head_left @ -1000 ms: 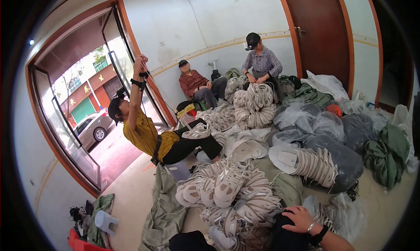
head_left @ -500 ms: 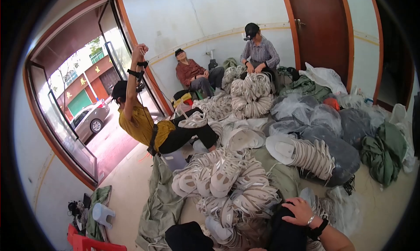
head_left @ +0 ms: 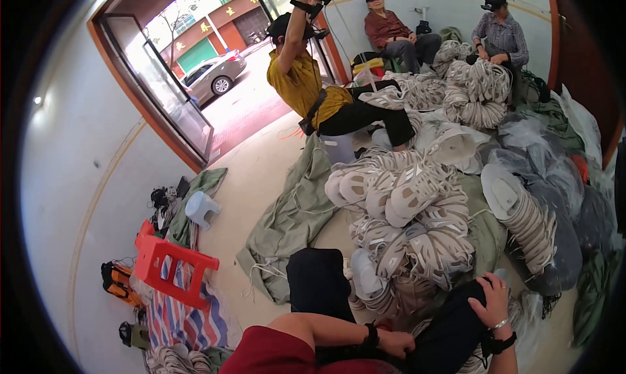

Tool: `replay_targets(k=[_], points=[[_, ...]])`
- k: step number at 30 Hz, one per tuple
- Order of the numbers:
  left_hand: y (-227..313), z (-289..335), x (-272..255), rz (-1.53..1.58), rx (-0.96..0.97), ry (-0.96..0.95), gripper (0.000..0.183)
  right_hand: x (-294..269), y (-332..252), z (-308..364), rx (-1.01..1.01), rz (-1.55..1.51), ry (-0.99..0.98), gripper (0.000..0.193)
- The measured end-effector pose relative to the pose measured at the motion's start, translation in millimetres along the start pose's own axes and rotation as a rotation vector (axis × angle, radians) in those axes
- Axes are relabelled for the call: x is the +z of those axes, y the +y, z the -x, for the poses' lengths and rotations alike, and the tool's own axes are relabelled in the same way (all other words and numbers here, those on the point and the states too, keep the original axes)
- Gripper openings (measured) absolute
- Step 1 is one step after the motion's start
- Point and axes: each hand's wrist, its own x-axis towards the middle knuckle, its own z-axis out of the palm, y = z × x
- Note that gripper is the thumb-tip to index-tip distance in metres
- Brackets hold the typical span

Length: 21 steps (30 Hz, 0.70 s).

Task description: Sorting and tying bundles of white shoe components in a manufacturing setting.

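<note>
Far left, by the wall, a red plastic stool point(head_left: 171, 264) stands on a striped red, white and blue woven sheet point(head_left: 182, 318); just beyond it sits a small pale-blue plastic stool point(head_left: 200, 208). A rumpled olive-green cloth sack point(head_left: 287, 224) lies flat on the beige floor point(head_left: 254, 172) towards the middle.

The wearer's left hand point(head_left: 393, 343), with a dark band at the wrist, is closed loosely against the black trouser leg point(head_left: 319, 289) at the lower edge; whether it pinches anything cannot be told. Directly ahead of the knees lies the heap of white moulded shoe soles point(head_left: 411, 237), bundled in curved rows, ribbed and rubbery in appearance, resting partly on green sacking.

The right hand point(head_left: 493, 300), wearing a thin bracelet and a black wrist strap, lies spread and relaxed on the other dark-clad knee, holding nothing, with the heap just beside it.

Judgement: handling these bundles is best done with both hands under a row, since the stacked soles look liable to slide apart.

Further right, grey translucent plastic bags point(head_left: 574, 211) are piled along the floor's right edge.
</note>
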Motion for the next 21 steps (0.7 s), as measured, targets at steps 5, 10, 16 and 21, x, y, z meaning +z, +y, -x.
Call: replay_targets(k=[5,10,16,21], points=[[-8,-2,9,0.098,0.140,-0.102,0.015,0,-4,1,0.009,0.011,-0.031,0.054],[-25,-11,14,0.080,0.227,-0.125,0.015,-2,-6,1,0.023,0.016,-0.025,0.055],[11,-9,-6,-0.082,0.044,-0.033,0.018,3,-6,-1,0.015,0.034,-0.032,0.054],[16,-22,-10,-0.571,0.061,0.031,0.025,0,-4,-1,0.029,0.039,-0.013,0.053]])
